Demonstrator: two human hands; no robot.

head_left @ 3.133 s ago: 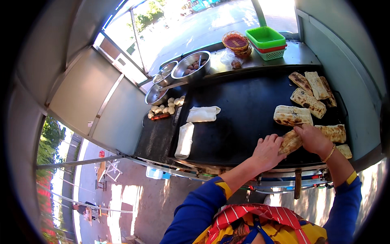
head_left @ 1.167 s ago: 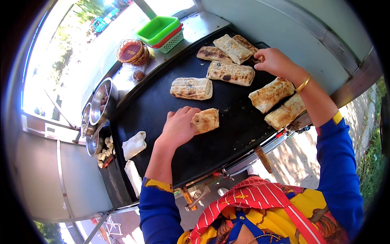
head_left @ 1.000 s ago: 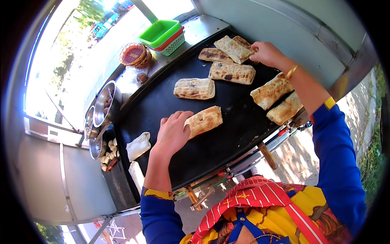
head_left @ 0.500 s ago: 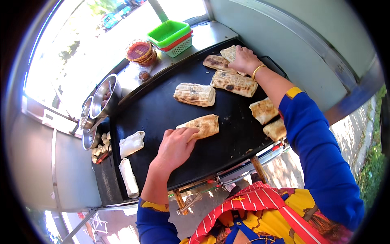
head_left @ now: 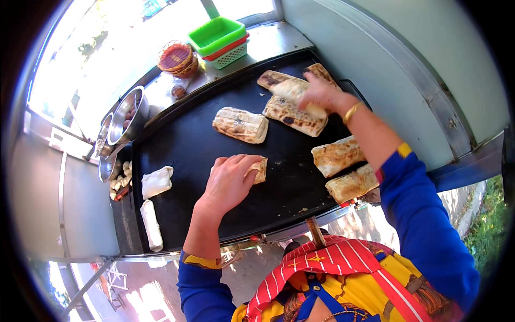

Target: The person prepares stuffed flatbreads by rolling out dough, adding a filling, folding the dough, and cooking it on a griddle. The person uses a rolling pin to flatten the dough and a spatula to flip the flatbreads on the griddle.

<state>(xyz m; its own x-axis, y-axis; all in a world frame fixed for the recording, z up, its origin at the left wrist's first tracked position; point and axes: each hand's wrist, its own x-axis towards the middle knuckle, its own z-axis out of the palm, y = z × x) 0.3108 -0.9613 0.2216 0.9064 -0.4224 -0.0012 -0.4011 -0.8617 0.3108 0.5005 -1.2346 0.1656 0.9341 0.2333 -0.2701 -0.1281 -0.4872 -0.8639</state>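
My left hand is curled over a browned, stuffed flatbread on the black griddle, hiding most of it. At the far right, my right hand, slightly blurred, grips a paler flatbread that lies tilted across its neighbours. Under and beside it are a dark-spotted flatbread and two others partly covered. Another browned flatbread sits alone mid-griddle. Two more, an upper flatbread and a lower flatbread, rest by the right edge. Pale, unbrowned dough parcels lie at the left.
Behind the griddle stand stacked plastic baskets and round woven baskets on a metal ledge. Steel bowls and small dough pieces are at the left. A grey wall panel borders the right side.
My right hand has pulled its flatbread up and tilted it over the ones beside it. My left hand has slid further over its flatbread. The view has shifted slightly.
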